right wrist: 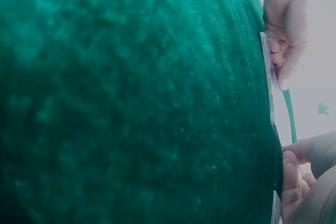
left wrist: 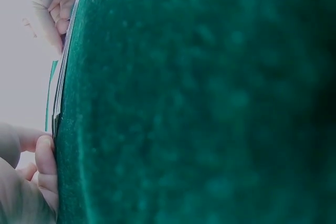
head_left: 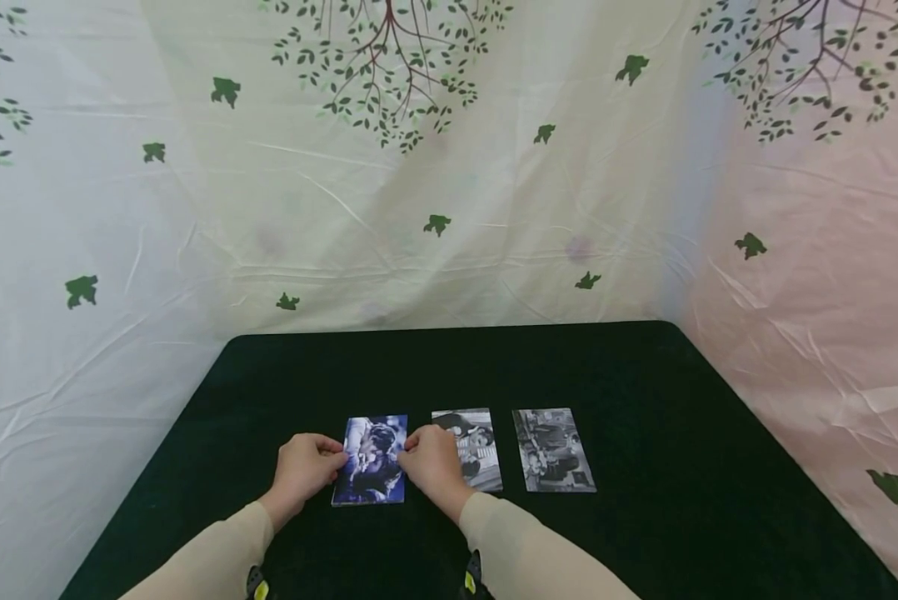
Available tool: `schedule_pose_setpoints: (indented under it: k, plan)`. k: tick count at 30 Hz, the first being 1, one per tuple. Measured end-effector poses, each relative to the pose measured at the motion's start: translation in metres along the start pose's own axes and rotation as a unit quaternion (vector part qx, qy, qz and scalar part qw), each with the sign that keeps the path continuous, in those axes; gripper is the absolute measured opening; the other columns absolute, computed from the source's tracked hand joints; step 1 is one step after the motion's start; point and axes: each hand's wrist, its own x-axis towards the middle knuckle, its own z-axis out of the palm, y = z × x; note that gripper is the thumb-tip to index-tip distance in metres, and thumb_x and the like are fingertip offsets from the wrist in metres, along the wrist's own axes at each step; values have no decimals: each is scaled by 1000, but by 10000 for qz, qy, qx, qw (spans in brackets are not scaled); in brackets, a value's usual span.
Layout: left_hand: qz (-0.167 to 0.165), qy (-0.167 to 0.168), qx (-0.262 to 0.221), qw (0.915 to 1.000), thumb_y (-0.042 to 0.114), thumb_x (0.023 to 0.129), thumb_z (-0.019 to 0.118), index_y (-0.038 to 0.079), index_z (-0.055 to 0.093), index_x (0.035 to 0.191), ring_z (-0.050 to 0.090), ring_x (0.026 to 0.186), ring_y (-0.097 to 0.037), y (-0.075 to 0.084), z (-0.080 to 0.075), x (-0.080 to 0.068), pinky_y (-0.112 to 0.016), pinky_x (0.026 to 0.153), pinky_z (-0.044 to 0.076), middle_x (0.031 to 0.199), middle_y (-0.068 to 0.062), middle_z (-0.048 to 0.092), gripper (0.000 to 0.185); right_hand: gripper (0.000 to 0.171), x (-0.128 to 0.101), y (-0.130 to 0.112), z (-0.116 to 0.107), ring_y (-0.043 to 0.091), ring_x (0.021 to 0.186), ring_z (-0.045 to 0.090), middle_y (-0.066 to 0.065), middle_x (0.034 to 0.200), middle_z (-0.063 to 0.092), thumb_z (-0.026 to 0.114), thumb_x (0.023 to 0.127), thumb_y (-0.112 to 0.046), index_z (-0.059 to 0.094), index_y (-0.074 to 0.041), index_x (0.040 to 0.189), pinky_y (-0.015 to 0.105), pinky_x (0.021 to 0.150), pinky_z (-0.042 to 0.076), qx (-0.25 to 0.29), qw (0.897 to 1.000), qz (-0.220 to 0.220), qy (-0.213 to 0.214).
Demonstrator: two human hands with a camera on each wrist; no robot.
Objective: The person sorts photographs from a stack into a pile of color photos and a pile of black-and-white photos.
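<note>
A blue-tinted photo card lies left of centre on the dark green table, topping a thin stack of cards whose layered edges show in the left wrist view. My left hand pinches its left edge between thumb and fingers. On the opposite edge, the thumb and fingers of my right hand pinch the blue card's right side. The right forearm and hand overlap a black-and-white photo card just right of the stack, hiding part of it.
A second black-and-white photo card lies farther right, its long side slightly slanted. Dark green cloth covers the table. Behind it and at both sides hangs a pale curtain printed with leaves and branches.
</note>
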Motion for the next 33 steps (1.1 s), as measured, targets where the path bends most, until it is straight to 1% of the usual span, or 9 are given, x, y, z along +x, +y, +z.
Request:
schedule_pose_setpoints:
  k: [4, 7, 10, 13, 17, 22, 25, 29, 33]
  plan:
    - [-6, -26, -62, 10000, 14, 87, 70, 2, 70, 99, 59, 67, -16, -1, 0, -1, -30, 59, 52, 82, -6, 64, 17, 5, 1, -1, -2, 6, 57, 55, -5, 65, 61, 75, 78, -10, 71, -8, 78, 23, 52, 46, -67, 10000, 37, -39]
    - [-45, -34, -194, 9998, 15, 89, 69, 1, 68, 100, 60, 66, -16, -1, -1, -4, -30, 60, 53, 82, -6, 64, 18, 4, 0, -4, -7, 5, 58, 55, -5, 68, 62, 73, 81, -12, 71, -8, 81, 23, 53, 47, 45, 10000, -28, -16]
    - [-52, 33, -314, 9995, 17, 89, 68, 1, 67, 101, 60, 65, -16, 2, -2, -7, -30, 59, 53, 80, -7, 64, 20, 6, -2, -7, -22, 6, 59, 59, -4, 71, 64, 69, 85, -13, 70, -7, 88, 24, 54, 50, 544, 9985, -75, -85]
    - [90, 137, -435, 9989, 19, 90, 68, 2, 66, 102, 60, 64, -16, 11, 0, -13, -28, 59, 54, 80, -6, 63, 21, 8, -4, -3, -45, 7, 60, 61, -4, 74, 64, 68, 88, -17, 70, -10, 92, 26, 57, 51, 621, 9979, -181, -68]
    - [437, 90, -542, 9975, 18, 90, 68, 3, 66, 106, 60, 62, -16, 33, 8, -24, -29, 58, 53, 78, -6, 61, 22, 14, 1, 19, -79, 8, 64, 58, -5, 77, 63, 69, 88, -26, 69, -13, 94, 27, 59, 50, -179, 9996, -196, 111]
    - [702, -371, -564, 9952, 20, 91, 67, 3, 63, 114, 61, 62, -15, 61, 30, -34, -31, 59, 52, 76, -4, 60, 29, 29, 7, 51, -108, 11, 65, 56, -1, 79, 61, 72, 86, -34, 68, -10, 102, 28, 58, 48, -788, 9965, 290, 15]
    - [781, -670, -612, 9928, 22, 92, 65, 1, 60, 119, 61, 62, -16, 73, 46, -32, -32, 61, 52, 75, -4, 60, 35, 37, 7, 63, -113, 13, 64, 55, 0, 77, 60, 72, 85, -38, 67, -8, 105, 28, 57, 47, -974, 9939, 508, -100]
    - [880, -888, -511, 9908, 22, 91, 66, -3, 57, 120, 61, 59, -15, 84, 66, -23, -31, 59, 51, 71, -3, 61, 40, 49, 3, 67, -111, 12, 62, 55, 0, 75, 59, 73, 83, -42, 65, -3, 111, 29, 56, 46, -1178, 9909, 570, -306]
    - [884, -1087, -196, 9899, 25, 88, 69, -6, 57, 120, 60, 58, -14, 92, 77, -20, -31, 55, 50, 70, -3, 62, 46, 60, 0, 65, -109, 14, 66, 57, 6, 85, 63, 75, 79, -47, 63, 0, 115, 32, 58, 48, -1377, 9874, 595, -501]
